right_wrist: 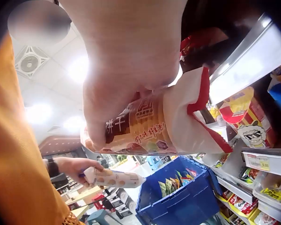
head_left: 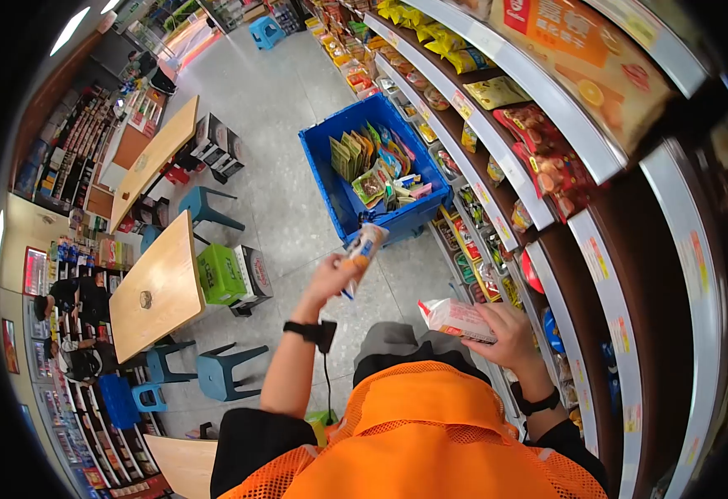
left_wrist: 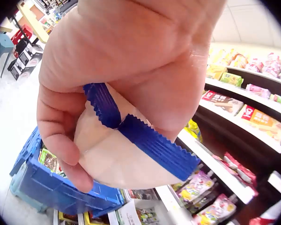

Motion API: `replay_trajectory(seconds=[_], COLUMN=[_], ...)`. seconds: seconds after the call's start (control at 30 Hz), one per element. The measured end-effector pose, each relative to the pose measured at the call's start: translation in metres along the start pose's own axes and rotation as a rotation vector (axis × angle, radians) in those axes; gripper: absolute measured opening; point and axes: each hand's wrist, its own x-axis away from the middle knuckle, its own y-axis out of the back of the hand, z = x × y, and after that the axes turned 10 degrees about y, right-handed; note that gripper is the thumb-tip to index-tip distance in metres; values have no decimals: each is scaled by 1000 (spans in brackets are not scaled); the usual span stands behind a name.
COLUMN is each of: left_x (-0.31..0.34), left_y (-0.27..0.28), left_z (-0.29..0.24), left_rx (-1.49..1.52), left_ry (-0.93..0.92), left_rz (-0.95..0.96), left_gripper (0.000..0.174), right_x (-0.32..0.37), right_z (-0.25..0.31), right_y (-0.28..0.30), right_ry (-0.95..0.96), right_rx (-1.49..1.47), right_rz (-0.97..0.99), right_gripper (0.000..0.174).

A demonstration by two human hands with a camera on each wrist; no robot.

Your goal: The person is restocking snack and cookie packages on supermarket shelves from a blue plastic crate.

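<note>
My left hand (head_left: pixel 328 281) grips a long pack of biscuits (left_wrist: pixel 131 154), cream-coloured with blue crimped ends, near the front of the blue crate (head_left: pixel 355 218). In the left wrist view the fingers curl around its side. My right hand (head_left: pixel 509 334) holds another biscuit pack (right_wrist: pixel 147 124), pale with red crimped edges and printed biscuits, beside the shelves. Inside the blue crate stand several green and colourful snack packets (head_left: pixel 372 166), some leaning on one another.
Tall shelves (head_left: pixel 563 224) of bagged snacks run along the right, with low bins (head_left: pixel 472 249) at their foot. Wooden tables (head_left: pixel 160 283), blue stools (head_left: pixel 229 373) and a green box (head_left: pixel 220 274) stand to the left. People are at the far left.
</note>
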Motion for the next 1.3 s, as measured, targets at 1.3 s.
replay_trajectory(seconds=[1.3], left_x=[-245], left_y=[-81], left_z=[-43], left_rx=[-465], left_ry=[91], left_rz=[669], left_gripper=[57], right_x=[-110], right_z=[-9], right_y=[-50], right_ry=[-541], right_rx=[43], right_rz=[296], right_gripper=[61])
